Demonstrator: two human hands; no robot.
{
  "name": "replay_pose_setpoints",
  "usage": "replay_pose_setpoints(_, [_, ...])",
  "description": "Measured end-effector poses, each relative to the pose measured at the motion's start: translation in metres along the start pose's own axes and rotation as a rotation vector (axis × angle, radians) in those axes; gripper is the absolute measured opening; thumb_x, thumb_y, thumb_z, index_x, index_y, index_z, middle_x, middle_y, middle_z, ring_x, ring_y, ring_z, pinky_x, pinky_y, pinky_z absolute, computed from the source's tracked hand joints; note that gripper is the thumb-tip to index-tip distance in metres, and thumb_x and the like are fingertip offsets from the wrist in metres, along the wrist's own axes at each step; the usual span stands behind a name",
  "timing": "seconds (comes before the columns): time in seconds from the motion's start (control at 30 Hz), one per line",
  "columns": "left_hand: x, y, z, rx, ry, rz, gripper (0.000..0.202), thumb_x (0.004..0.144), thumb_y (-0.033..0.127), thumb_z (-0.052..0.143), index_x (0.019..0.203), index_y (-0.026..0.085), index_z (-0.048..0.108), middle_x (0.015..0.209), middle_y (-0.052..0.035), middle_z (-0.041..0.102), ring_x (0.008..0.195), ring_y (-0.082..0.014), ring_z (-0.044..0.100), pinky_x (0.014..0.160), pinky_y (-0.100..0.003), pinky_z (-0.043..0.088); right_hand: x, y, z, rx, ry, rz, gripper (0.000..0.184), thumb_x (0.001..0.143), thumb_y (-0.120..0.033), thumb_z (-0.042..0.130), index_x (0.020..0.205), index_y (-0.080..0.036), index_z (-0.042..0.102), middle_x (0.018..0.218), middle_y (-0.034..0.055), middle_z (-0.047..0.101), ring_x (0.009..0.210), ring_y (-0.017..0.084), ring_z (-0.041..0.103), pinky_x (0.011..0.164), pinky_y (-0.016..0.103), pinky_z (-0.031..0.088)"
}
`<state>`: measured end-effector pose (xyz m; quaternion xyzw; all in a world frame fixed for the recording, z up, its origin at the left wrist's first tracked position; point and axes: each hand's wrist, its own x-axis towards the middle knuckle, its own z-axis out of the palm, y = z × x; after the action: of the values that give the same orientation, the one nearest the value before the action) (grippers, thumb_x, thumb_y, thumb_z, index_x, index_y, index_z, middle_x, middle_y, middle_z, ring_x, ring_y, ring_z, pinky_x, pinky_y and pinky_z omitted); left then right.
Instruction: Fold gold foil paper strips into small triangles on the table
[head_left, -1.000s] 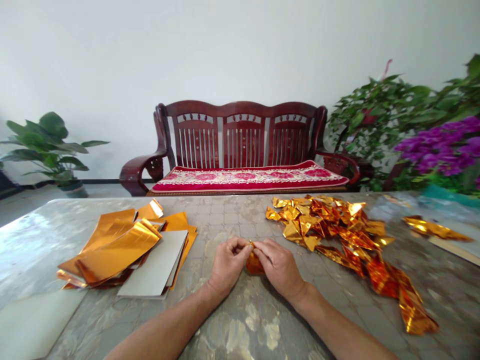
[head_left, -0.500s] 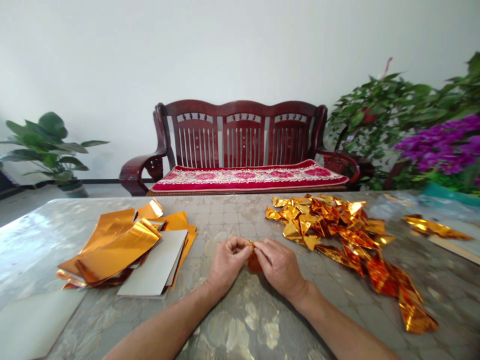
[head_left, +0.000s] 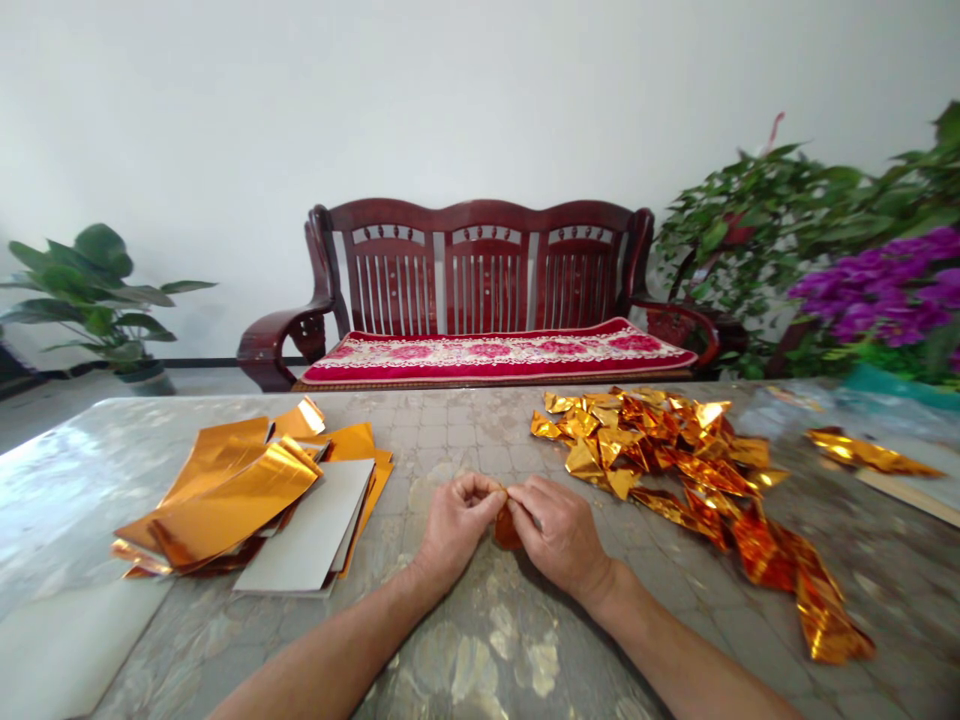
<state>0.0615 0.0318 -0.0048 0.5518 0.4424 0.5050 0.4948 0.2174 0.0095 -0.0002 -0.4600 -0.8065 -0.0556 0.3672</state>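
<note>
Over the middle of the table, my left hand (head_left: pixel 463 520) and my right hand (head_left: pixel 556 525) meet at the fingertips. Both pinch one small piece of gold foil paper (head_left: pixel 507 530), whose orange-brown lower part shows between them; the fingers hide most of its top edge. To the left lies a loose stack of gold foil paper sheets (head_left: pixel 240 490), some with the pale grey back (head_left: pixel 311 530) turned up. Right of my hands spreads a heap of folded gold foil pieces (head_left: pixel 660 440), several trailing toward the near right.
One folded foil piece (head_left: pixel 874 453) lies apart at the far right, by clear plastic wrapping (head_left: pixel 787 408) and a flat board (head_left: pixel 911 495). A pale sheet (head_left: pixel 75 640) rests at the near left. Beyond the table stands a wooden bench (head_left: pixel 487 270) between potted plants (head_left: pixel 105 300).
Both hands stay almost in place, still pinching the foil paper. Its visible top edge is a little more covered by the fingertips, which have shifted very slightly.
</note>
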Motion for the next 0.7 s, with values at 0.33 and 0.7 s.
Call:
replay_pose_setpoints(0.33, [-0.0014,-0.0049,0.0006,0.126,0.018,0.118,0.015,0.076,0.030,0.067,0.073,0.016,0.063,0.066,0.0011,0.064,0.060,-0.0117,0.057,0.059,-0.021,0.046,0.0027,0.0043,-0.0031,-0.019,-0.017,-0.049,0.029,0.097,-0.019,0.042,0.081,-0.019,0.066,0.069,0.0042,0.058,0.068,0.017,0.052,0.065,0.029,0.037])
replay_pose_setpoints(0.7, [0.0000,-0.0020,-0.0077,0.507,0.063,0.484,0.003,0.084,0.021,0.065,0.083,0.021,0.068,0.085,-0.0016,0.069,0.086,-0.0176,0.063,0.083,-0.031,0.047,0.0025,0.0033,-0.0014,-0.050,-0.035,-0.044,0.026,0.098,-0.020,0.043,0.083,-0.018,0.065,0.074,0.0050,0.061,0.073,0.018,0.055,0.068,0.029,0.038])
